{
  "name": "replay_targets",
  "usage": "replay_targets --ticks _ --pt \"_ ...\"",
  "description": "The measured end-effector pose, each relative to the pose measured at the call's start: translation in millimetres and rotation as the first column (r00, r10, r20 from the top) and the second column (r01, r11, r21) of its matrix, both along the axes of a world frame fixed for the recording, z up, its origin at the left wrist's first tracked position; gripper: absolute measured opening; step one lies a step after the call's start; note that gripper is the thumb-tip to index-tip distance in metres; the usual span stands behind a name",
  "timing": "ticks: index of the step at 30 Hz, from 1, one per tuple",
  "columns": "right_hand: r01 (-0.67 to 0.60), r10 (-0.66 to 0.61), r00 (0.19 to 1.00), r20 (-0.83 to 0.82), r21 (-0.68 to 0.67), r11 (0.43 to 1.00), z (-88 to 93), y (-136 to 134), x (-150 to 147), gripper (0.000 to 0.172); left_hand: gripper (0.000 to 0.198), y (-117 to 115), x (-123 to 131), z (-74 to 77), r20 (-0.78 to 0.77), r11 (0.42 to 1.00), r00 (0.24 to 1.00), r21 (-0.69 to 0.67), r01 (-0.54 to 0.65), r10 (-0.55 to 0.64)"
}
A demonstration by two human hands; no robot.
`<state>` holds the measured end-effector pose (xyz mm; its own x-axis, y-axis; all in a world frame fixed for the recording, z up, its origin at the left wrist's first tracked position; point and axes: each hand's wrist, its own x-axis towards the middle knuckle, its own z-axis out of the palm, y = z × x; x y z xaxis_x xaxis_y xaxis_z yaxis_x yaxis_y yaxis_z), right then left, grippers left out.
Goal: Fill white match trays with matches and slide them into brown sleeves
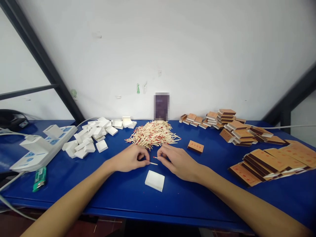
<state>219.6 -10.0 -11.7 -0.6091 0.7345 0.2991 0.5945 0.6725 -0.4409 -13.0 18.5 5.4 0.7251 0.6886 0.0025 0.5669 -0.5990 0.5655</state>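
My left hand (pixel 132 158) is closed in a pinch on a matchstick (pixel 154 163), whose pale end sticks out to the right. Facing it, my right hand (pixel 176 161) also pinches a match (pixel 155 157), its red head pointing left. Both hands hover just in front of a big heap of red-tipped matches (pixel 153 133). Nearer to me than the hands lies a white matchbox tray (pixel 154 180), slightly turned on the blue table. Beyond my right hand rests a single orange-brown matchbox (pixel 196 146).
White trays (pixel 93 133) are piled at the left, beside a power strip (pixel 49 148) with plugs and a green lighter (pixel 39 178). Filled-out matchboxes (pixel 234 128) stack at the back right; flat sleeves (pixel 269 163) lie at the right. A pixelated dark rectangle (pixel 161 107) stands against the wall.
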Motion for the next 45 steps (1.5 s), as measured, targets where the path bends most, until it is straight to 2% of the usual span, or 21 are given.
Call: replay_targets --ticks 3,5,9,13,18,21,25,30,33,35,42,45 --pt "0.008 -0.009 0.999 0.049 0.01 1.0 -2.4 0 -2 0.011 0.01 -3 13 -9.1 0.056 0.994 0.997 0.094 -0.048 0.043" --pt "0.006 -0.008 0.997 0.083 0.028 1.0 -3.3 0 -3 0.009 0.012 -3 14 -10.2 0.094 0.99 0.994 0.123 -0.063 0.052" --pt "0.019 -0.027 0.993 0.118 0.065 0.998 -4.4 0 -5 0.009 0.021 6 -5 -4.2 0.166 0.984 0.986 0.177 -0.026 -0.004" --pt "0.031 -0.039 0.989 0.141 0.059 0.998 -5.1 1 -8 0.011 0.023 19 -25 -0.3 0.219 0.954 0.976 0.296 -0.047 -0.019" --pt "0.054 -0.063 0.989 0.132 0.069 0.996 -7.5 -1 -7 0.014 0.019 22 -30 -3.8 0.202 0.891 0.977 0.453 -0.035 -0.064" --pt "0.044 -0.053 0.99 0.128 0.074 0.996 -9.7 0 -5 0.012 0.016 20 -26 -7.0 0.151 0.837 0.986 0.547 -0.018 -0.077" --pt "0.028 -0.036 0.994 0.105 0.072 0.997 -7.7 0 -4 0.013 0.021 22 -18 -11.1 -0.017 0.775 0.999 0.63 0.042 -0.04" --pt "0.015 -0.017 0.999 0.033 0.066 0.998 4.2 -10 -4 0.016 0.024 25 -9 -15.3 -0.157 0.749 0.987 0.652 0.114 -0.013" --pt "-0.023 0.018 0.996 0.089 0.061 0.998 7.9 -21 -8 0.031 0.024 25 -6 -15.9 -0.156 0.758 0.988 0.644 0.108 -0.008" --pt "-0.041 0.033 0.991 0.132 0.065 0.997 8.1 -26 -10 0.034 0.022 22 -4 -14.2 -0.103 0.781 0.995 0.621 0.076 -0.014" --pt "-0.164 0.157 0.975 0.155 0.037 0.986 12.8 -27 1 0.021 0.015 1 13 -4.9 0.082 0.886 0.997 0.462 -0.034 -0.005" --pt "-0.09 0.084 0.993 0.081 0.075 0.993 12.9 -20 6 0.017 0.017 -2 18 -7.1 0.16 0.917 0.987 0.392 -0.069 0.006"
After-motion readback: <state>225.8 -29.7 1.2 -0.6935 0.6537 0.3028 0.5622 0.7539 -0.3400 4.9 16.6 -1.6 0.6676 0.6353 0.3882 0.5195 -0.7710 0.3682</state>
